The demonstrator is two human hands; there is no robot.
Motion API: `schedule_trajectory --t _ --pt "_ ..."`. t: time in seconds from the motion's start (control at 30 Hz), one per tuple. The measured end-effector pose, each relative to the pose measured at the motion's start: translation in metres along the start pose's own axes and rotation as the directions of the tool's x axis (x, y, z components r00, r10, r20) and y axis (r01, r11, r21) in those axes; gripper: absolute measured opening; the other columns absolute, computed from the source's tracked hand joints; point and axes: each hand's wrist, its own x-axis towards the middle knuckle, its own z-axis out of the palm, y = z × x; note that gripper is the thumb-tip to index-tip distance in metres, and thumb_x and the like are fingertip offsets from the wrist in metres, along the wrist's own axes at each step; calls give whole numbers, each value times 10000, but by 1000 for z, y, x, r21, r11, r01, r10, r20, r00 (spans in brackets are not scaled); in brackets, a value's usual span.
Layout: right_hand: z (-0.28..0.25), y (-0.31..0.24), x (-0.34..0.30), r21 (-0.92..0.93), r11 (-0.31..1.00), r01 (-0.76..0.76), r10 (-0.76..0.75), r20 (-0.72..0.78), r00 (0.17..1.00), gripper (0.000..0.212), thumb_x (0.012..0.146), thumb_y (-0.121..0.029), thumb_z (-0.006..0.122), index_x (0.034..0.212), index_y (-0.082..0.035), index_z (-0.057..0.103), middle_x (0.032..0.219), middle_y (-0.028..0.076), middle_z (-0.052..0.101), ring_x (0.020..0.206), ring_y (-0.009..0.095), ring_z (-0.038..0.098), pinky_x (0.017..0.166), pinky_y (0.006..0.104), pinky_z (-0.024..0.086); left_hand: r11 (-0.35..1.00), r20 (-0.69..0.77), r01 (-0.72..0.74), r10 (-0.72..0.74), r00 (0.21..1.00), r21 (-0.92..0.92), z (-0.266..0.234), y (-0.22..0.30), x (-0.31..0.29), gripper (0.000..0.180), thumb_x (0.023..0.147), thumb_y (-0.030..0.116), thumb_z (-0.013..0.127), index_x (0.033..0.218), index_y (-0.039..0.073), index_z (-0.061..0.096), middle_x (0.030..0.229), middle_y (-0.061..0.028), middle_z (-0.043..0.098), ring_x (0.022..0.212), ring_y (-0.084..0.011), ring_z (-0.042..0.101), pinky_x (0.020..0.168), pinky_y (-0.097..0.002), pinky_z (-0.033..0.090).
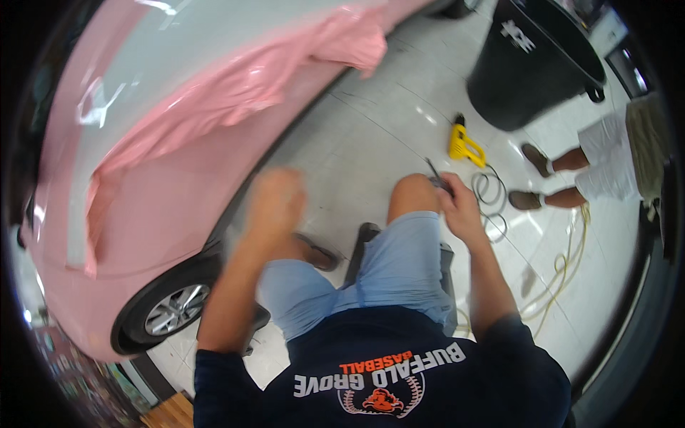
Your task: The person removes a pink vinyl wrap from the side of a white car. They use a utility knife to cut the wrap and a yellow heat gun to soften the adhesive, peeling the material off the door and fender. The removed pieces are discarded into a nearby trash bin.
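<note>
My left hand [275,203] is raised beside the car, smeared by motion, so its fingers cannot be made out. My right hand [460,210] is closed around a small dark tool with a thin pointed end [437,177], near my right knee. To the left is a pink car [164,192]. A loose, wrinkled sheet of glossy pink film [235,93] hangs in folds along its side, below a pale grey-white panel [193,43]. Nothing shows my left hand touching the film.
On the tiled floor [371,121] lies a yellow heat gun [465,143] with a coiled dark cord [492,192]. A large black bin [531,71] stands behind it. Another person's legs [571,160] are at right, near a yellowish hose [564,264]. The car's wheel [175,310] is at lower left.
</note>
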Motion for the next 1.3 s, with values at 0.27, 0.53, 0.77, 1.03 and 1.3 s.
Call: schedule_trajectory --t 0.27,0.53,0.77,1.03,1.3 --pt "1 64 100 344 831 -437 443 65 894 235 922 -39 523 1146 11 571 832 21 571 760 73 514 709 225 437 905 904 -11 424 -60 -426 416 46 -141 411 932 304 506 1221 24 590 1291 -199 578 1218 -374 536 1029 -565 378" --pt "35 130 180 91 850 -519 506 138 852 250 913 -80 530 1143 1 585 804 21 564 711 94 515 657 260 446 750 741 660 424 -520 33 320 84 -94 549 926 444 501 1258 12 564 1214 -235 608 1170 -389 558 1056 -465 389" --pt "53 140 241 39 774 -632 606 244 757 271 902 -94 525 1148 7 579 777 131 595 716 203 572 679 313 464 897 987 417 163 0 -148 392 82 -67 712 882 483 595 1373 -4 427 1379 -270 465 1259 -370 489 1032 -459 416" --pt "60 148 268 -312 877 -364 474 442 762 291 841 -41 539 1128 -1 565 967 229 620 903 412 616 779 476 502 964 961 178 156 228 -199 485 92 31 678 898 461 578 1378 8 420 1375 -254 464 1261 -352 487 1030 -440 419" --pt "52 167 299 -431 872 -231 448 516 730 334 832 -74 532 1159 -8 537 942 192 608 879 379 625 761 461 521 953 971 187 233 51 -239 522 92 28 641 916 461 548 1360 10 448 1348 -239 497 1241 -338 507 1025 -432 419"
